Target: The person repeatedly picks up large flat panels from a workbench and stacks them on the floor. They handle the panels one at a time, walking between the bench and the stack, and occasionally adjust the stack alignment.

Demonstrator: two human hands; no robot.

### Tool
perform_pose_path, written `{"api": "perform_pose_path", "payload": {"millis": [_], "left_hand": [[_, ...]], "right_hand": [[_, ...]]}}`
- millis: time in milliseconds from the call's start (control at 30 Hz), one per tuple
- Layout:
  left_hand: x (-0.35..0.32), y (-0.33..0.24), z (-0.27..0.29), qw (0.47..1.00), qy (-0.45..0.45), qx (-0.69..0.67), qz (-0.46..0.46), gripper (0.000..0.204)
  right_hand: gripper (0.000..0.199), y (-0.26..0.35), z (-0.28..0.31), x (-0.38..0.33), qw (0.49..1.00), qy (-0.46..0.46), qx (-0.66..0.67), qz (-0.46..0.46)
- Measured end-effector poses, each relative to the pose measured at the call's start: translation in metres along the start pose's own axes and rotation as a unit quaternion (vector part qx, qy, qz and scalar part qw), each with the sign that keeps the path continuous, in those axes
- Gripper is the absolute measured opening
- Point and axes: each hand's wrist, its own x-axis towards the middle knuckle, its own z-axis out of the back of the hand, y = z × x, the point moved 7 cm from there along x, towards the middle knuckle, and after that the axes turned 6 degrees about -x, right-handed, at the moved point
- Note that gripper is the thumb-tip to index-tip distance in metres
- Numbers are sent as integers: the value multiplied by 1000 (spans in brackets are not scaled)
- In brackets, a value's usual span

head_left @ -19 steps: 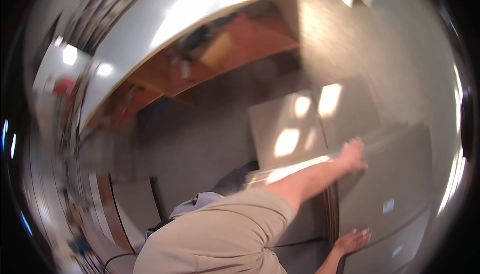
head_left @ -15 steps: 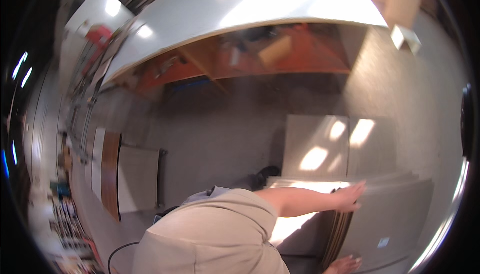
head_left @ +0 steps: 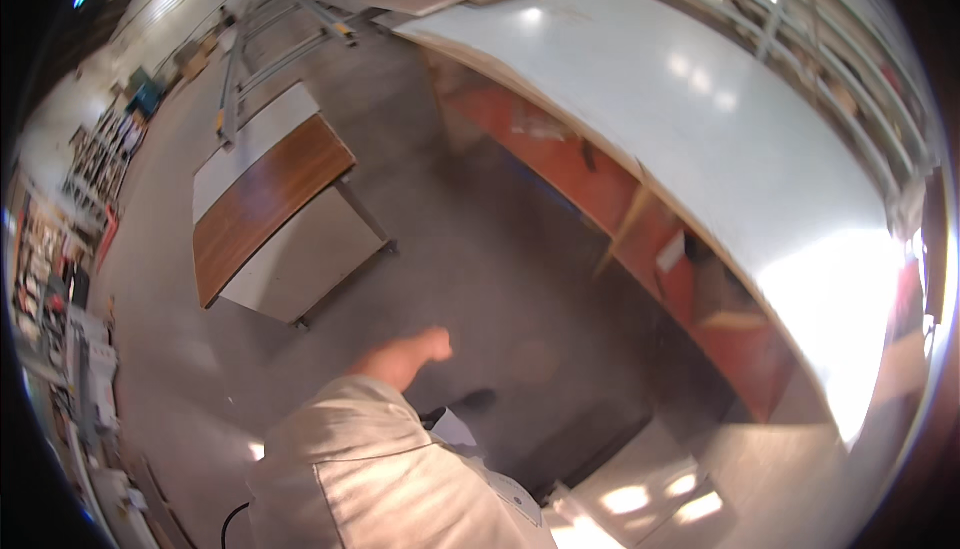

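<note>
My left hand (head_left: pixel 432 345) hangs over the grey concrete floor, in front of my beige-sleeved arm. It is blurred and its fingers are not clearly visible, so I cannot tell whether they are closed; nothing shows projecting from it. My right hand is out of view. Nearest to the left hand, beyond it, is a low wheeled cart (head_left: pixel 300 249) with a brown wood-grain board (head_left: pixel 270 199) on it. Grey flat panels (head_left: pixel 640 484) lie low at the bottom right, with patches of sunlight on them.
A long workbench (head_left: pixel 640 99) with a pale, glossy top stretches along the right, its red and wooden shelves underneath holding loose items. Past the cart a metal frame (head_left: pixel 230 89) stands on the floor. Cluttered shelving (head_left: pixel 100 154) lines the far left.
The view has swung left, bringing the cart closer to the middle. My left hand has come away from the stacked grey panels, and my right hand has left the picture.
</note>
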Motion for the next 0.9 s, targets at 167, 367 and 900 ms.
{"api": "perform_pose_path", "payload": {"millis": [167,367,900], "left_hand": [[11,-22,-24,956,89,-223,-168,48],[21,40,42,900,-30,-391,-192,44],[106,222,49,970,-72,-232,32,32]], "right_hand": [[52,162,-3,90,987,31,103,120],[51,321,-11,166,946,87,200,240],[54,724,-18,271,785,185,343,483]]}}
